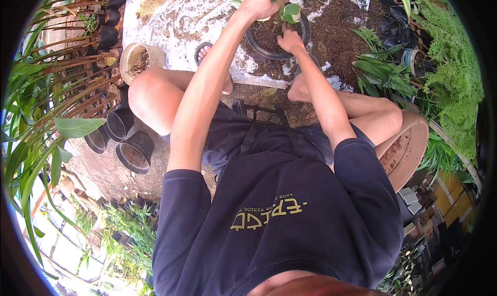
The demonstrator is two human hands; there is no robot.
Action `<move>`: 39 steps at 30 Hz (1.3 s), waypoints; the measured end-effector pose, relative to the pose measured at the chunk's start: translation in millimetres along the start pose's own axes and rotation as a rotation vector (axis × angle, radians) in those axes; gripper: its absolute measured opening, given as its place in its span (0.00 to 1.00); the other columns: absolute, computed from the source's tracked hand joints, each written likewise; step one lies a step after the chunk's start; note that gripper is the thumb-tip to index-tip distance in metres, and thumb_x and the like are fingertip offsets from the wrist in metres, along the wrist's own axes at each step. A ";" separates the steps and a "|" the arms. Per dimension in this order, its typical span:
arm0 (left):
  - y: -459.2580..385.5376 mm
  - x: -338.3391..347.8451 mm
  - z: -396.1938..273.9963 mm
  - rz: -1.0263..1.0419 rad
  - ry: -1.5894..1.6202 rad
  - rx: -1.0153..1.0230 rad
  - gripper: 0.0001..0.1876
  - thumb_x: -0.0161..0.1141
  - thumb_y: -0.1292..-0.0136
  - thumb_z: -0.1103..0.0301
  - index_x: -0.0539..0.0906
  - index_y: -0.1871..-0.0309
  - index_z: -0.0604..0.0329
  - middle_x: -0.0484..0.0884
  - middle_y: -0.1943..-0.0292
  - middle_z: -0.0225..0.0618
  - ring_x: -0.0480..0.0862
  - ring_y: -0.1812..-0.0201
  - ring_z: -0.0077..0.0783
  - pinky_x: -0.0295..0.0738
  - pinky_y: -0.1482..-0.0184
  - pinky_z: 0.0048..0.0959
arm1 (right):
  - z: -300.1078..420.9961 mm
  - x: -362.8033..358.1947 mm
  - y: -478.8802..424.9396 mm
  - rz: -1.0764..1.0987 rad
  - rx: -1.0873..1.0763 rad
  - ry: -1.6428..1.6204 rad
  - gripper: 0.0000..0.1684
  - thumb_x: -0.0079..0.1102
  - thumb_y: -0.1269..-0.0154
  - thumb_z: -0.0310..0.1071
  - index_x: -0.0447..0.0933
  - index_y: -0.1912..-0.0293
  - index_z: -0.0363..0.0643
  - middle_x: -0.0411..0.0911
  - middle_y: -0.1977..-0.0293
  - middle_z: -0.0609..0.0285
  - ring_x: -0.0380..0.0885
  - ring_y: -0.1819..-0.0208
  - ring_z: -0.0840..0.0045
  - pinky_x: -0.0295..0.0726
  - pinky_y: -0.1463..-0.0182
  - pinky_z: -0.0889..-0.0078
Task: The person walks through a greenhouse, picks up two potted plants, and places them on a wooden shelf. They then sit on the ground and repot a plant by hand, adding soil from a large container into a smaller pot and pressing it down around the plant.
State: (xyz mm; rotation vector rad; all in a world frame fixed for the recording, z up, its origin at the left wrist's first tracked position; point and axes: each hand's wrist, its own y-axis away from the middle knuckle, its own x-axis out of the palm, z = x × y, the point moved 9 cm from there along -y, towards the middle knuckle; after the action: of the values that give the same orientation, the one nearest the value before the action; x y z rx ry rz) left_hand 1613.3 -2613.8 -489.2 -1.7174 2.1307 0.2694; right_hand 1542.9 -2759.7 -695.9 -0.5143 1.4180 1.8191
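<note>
My left hand (262, 4) is closed around the stems of a potted plant with green and cream variegated leaves (291, 13), near the top edge of the picture. Below it, a round black plastic pot (259, 51) with dark soil stands on a soil-strewn white sheet (182, 28). My right hand (291, 40) reaches inside the pot's rim, its fingers apart and touching the soil beside the stem base. The uppermost leaves are cut off by the picture's edge, and my left hand hides part of the stems.
Dark loose potting mix (334, 51) lies right of the pot. A whitish tub (155, 57) is by my left knee, with black pots (134, 152) behind it. A large clay-coloured pot (411, 152) is beside my right knee. Leafy plants (446, 63) line both sides.
</note>
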 end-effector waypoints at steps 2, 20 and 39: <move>-1.1 -0.5 -4.4 0.011 -0.041 0.003 0.15 0.57 0.39 0.62 0.80 0.52 0.60 0.83 0.62 0.53 0.82 0.59 0.53 0.76 0.57 0.41 | -5.2 35.9 -1.3 0.093 -0.003 0.120 0.44 0.49 0.38 0.48 0.49 0.30 0.34 0.64 0.39 0.35 0.64 0.35 0.51 0.63 0.31 0.59; 0.2 -2.2 -4.6 0.109 -0.173 -0.128 0.14 0.64 0.41 0.58 0.85 0.57 0.56 0.85 0.70 0.49 0.86 0.62 0.46 0.80 0.56 0.40 | 82.2 69.9 -11.7 0.128 -0.165 -0.315 0.36 0.37 0.34 0.48 0.60 0.34 0.32 0.62 0.36 0.38 0.61 0.33 0.52 0.59 0.29 0.59; -10.0 9.6 -2.8 0.127 -0.253 -0.162 0.19 0.63 0.40 0.55 0.84 0.53 0.59 0.85 0.67 0.50 0.87 0.63 0.44 0.80 0.58 0.39 | -12.3 44.5 -29.5 0.166 -0.029 0.217 0.34 0.51 0.44 0.38 0.67 0.37 0.37 0.67 0.37 0.44 0.67 0.36 0.55 0.68 0.34 0.57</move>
State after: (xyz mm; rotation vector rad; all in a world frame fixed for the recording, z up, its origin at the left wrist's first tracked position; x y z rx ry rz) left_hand 1620.8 -2625.7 -489.8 -1.5388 2.0792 0.6753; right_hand 1535.7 -2754.4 -749.9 -0.6411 1.6230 1.9650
